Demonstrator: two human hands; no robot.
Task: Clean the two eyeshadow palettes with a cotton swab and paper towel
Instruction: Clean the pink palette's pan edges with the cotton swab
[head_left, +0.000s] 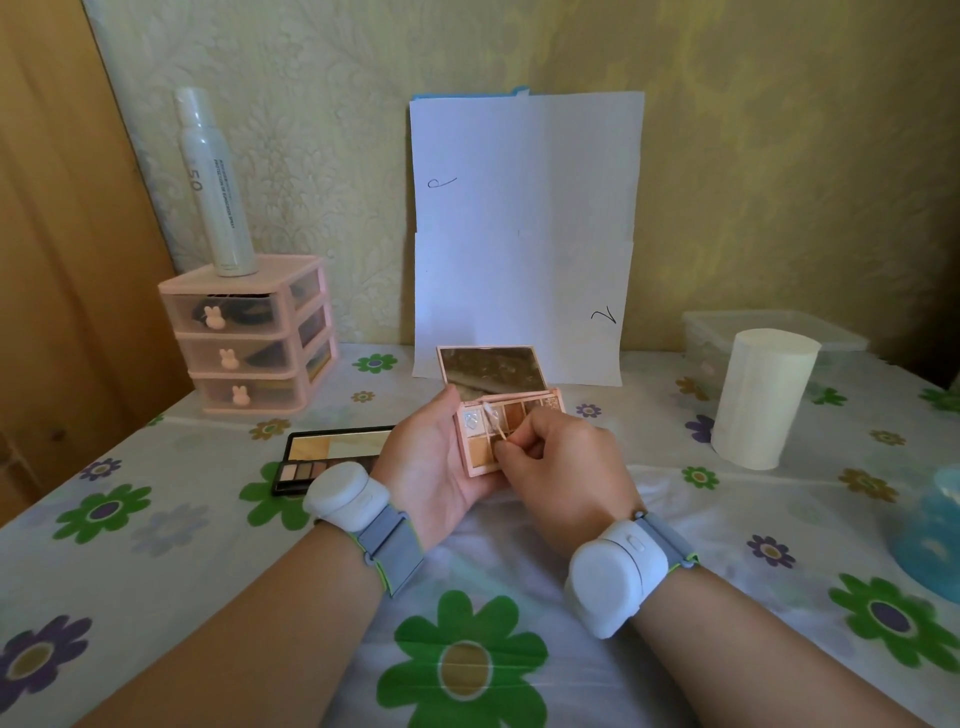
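From the head camera we look down at a table (156, 545) covered in a flowered cloth, with both our forearms reaching in from below. Our left hand (434, 467) cradles a small pink palette (480, 457) above the table, fingers curled around its left edge and underside, thumb lying along the side, so the hand is clamped on it. The lid stands open, its mirror (491, 369) tilted back toward the wall. Our right hand (558, 467) pinches a cotton swab (493, 421) between thumb and bent fingers, fingertips pressed together on the stick; the white tip rests on the pale pans at the upper left of the pink palette. A second, black palette (332, 457) lies open and flat on the cloth just left of our left hand, partly hidden behind the wrist. Each wrist carries a white wristband device (343, 496) on a grey strap. At the back left stands a pink drawer unit (249, 332) with a white spray bottle (213, 182) upright on top. White paper sheets (524, 234) lean against the wall behind the palette. To the right a paper towel roll (758, 395) stands on end, with a clear plastic box (769, 327) just behind it, and a blue object (935, 535) shows at the right edge.
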